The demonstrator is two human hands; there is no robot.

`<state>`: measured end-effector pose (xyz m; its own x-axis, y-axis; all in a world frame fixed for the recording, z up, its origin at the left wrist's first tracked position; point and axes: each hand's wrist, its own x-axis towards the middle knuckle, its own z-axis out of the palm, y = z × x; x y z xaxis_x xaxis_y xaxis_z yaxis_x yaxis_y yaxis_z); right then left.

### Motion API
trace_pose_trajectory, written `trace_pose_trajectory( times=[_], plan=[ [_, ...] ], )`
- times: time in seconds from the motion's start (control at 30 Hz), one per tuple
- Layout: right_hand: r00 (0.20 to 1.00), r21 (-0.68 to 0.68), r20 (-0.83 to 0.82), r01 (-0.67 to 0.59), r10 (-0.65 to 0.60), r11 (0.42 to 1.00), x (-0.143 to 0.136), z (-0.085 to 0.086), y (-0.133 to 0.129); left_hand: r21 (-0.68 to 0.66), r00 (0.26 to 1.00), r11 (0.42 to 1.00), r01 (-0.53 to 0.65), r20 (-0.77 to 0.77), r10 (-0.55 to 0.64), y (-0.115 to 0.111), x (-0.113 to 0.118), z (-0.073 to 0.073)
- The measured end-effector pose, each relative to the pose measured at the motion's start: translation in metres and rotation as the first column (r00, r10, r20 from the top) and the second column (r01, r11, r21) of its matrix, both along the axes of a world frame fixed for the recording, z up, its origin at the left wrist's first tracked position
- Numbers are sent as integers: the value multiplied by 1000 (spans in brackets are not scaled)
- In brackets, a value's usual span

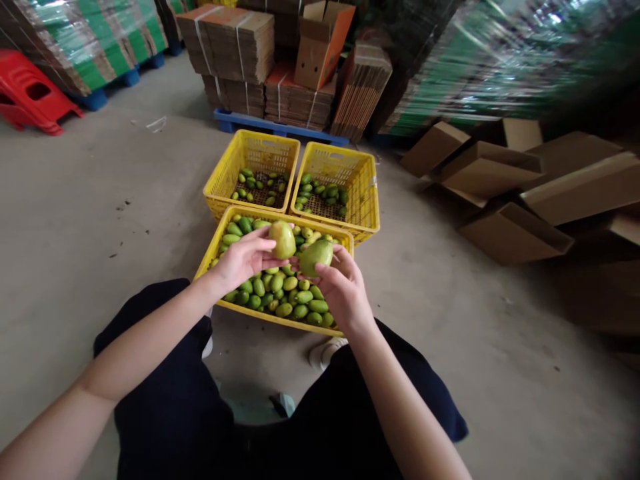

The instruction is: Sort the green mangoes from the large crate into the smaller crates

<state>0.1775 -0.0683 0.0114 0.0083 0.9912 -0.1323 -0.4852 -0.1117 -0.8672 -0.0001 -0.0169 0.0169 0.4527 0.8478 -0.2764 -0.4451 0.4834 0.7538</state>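
Observation:
My left hand [243, 260] is closed around a yellowish-green mango [283, 240], thumb and fingers on its left side. In my right hand [346, 290] is a greener mango [316, 258], gripped from the right and slightly lower. Both fruits are close together above a yellow plastic crate [280, 320] on the floor between my feet. Many green and yellowish mangoes [283, 310] fill that crate, partly hidden by my hands. Behind it stand a left yellow crate [245, 204] and a right yellow crate [369, 193], each with a scattering of green mangoes at the bottom.
A blue pallet [280, 127] behind the crates bears bundled flat cartons [230, 40] and an upright open box [323, 50]. Open cardboard boxes [490, 170] lie in a heap at right. A red plastic stool [33, 90] is at far left, near wrapped pallet loads [95, 40].

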Motion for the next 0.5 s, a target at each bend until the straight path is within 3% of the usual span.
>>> trace_pose_trajectory(
  times=[0.07, 0.17, 0.4, 0.5],
  plan=[
    [996, -77, -88, -41, 34, 996, 2, -1, 2, -132, 996, 990, 40, 83, -29, 4, -1, -3],
    [986, -175, -165, -66, 37, 982, 2, -4, 5, -235, 990, 972, 15, 138, 18, 5, 2, -7],
    [975, -268, -209, 12, -70, 963, -1, -15, 13, -345, 981, 934, -98, 125, 149, 5, 13, -11],
    [975, -281, -190, 63, -120, 958, -2, -20, 17, -340, 989, 936, -92, 76, 125, 9, 14, -16]
  ],
)
